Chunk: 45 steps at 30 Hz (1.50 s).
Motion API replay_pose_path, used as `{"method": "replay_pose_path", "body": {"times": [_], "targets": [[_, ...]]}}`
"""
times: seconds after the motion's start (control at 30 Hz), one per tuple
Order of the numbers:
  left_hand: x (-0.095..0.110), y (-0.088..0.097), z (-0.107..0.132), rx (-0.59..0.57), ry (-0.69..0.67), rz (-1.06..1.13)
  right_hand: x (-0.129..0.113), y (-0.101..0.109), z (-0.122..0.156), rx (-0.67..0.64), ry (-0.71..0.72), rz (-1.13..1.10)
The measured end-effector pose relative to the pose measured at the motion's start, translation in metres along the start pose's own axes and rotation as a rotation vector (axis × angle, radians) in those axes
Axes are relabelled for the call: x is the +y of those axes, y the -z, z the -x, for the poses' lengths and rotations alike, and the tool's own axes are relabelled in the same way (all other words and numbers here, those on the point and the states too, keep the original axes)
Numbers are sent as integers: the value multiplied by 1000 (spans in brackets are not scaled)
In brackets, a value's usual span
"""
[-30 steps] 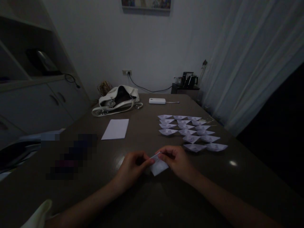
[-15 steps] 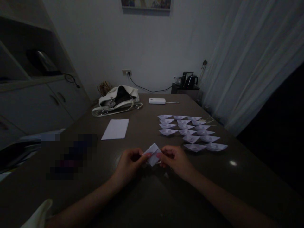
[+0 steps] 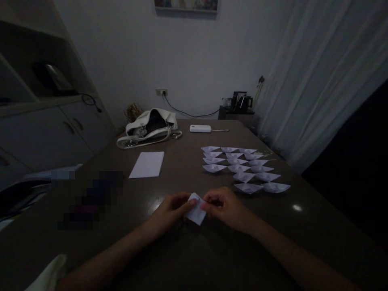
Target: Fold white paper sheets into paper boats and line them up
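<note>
A small piece of folded white paper is held just above the table, its lower corner toward me. My left hand pinches its left side, thumb on top and fingers behind. At its right edge, my right hand also grips it between thumb and fingers. The fingers behind the paper are partly hidden. Beyond my right hand, several folded paper boats stand in rows. A stack of white paper sheets lies farther off to the left.
On the brown table, a white handbag sits at the far left and a white power bank with a short cable at the back. A blurred patch covers something at the left. A sheer curtain hangs on the right.
The folded paper has turned and come slightly closer to me, showing a different face. Both hands shifted a little with it. The boats, sheets and bag stay where they were.
</note>
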<state>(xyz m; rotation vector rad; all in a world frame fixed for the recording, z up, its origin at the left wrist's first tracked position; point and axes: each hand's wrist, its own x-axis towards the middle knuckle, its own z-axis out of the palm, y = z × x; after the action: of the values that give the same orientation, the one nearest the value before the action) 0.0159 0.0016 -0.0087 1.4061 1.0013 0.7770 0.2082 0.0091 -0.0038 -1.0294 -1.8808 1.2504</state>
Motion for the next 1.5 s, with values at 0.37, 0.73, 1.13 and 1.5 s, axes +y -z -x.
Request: {"method": "replay_pose_path", "body": {"times": [0.37,0.73,1.13,1.5], "targets": [[-8,3,-5,226,-14,69,14,-18,0,-95,-153,-259],[-6,-4,3,299,-209,-221,12,-17,-2,-137,-161,-228],[-10,15,10,-209,-643,-965,10,12,2,-344,423,503],[-12,32,14,-316,-454,-797,14,9,7,-368,419,759]]}}
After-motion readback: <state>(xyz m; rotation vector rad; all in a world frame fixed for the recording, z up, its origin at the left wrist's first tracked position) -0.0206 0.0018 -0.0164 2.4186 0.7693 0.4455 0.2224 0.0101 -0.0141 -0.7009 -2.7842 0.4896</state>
